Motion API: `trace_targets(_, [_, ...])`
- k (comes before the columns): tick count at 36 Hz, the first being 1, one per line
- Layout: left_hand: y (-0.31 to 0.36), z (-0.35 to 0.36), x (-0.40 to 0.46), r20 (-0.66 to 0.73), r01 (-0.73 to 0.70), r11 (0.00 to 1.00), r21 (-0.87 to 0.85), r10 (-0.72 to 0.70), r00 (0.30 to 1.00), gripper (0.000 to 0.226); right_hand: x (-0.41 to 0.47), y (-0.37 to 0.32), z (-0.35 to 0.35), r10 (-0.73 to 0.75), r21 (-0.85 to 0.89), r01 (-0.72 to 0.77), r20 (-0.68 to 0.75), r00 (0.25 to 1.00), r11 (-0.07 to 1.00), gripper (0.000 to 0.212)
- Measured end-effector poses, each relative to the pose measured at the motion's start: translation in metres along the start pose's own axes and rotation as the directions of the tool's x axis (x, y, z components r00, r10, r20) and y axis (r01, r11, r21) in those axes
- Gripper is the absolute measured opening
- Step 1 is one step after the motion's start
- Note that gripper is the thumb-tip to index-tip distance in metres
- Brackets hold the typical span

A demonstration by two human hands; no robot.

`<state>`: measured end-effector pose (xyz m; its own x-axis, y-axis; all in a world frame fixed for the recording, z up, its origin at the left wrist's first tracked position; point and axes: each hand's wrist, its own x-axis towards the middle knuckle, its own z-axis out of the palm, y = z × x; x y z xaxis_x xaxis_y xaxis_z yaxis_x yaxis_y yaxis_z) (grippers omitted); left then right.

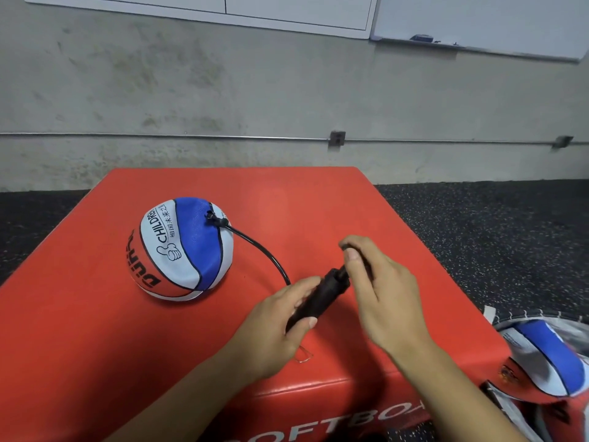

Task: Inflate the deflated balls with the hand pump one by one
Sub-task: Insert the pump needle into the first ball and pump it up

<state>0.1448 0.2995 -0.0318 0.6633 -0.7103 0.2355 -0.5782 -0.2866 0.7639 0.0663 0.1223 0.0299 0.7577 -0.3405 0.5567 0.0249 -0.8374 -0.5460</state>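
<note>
Left of centre on the red tabletop (95,314), the ball (181,250) sits with the hose (264,250) plugged in. The left hand (280,327) grips the pump (318,298) barrel; the right hand (376,282) clasps its handle. Hard strokes could probably tug the needle out or roll the unsteadied ball.

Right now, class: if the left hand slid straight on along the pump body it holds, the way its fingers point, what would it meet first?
Most likely the right hand, which grips the handle at the far end of the black hand pump held by the left hand; depth looks shared.
</note>
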Motion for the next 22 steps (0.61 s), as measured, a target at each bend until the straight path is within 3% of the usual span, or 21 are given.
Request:
trace_targets(7, [0.007,0.0,-0.001,0.054,-0.018,0.999,0.041,0.015,0.998,0.063,0.024,0.002,-0.054,0.057,0.153,-0.01,-0.305,0.951,0.988,0.03])
trace_targets(11, [0.007,0.001,0.0,0.065,-0.027,0.998,0.061,0.023,0.998,0.063,0.024,0.007,-0.063,0.094,0.179,-0.028,-0.373,0.923,0.983,0.033])
trace_targets(16, [0.006,0.001,0.0,0.058,-0.024,0.998,0.051,0.021,0.998,0.063,0.021,0.001,-0.045,0.11,0.193,-0.04,-0.367,0.924,0.98,0.028])
trace_targets(22, [0.001,-0.001,-0.002,0.028,0.004,1.0,0.03,-0.005,1.0,0.063,0.009,-0.006,-0.005,0.074,0.151,-0.048,-0.173,0.982,0.987,0.027])
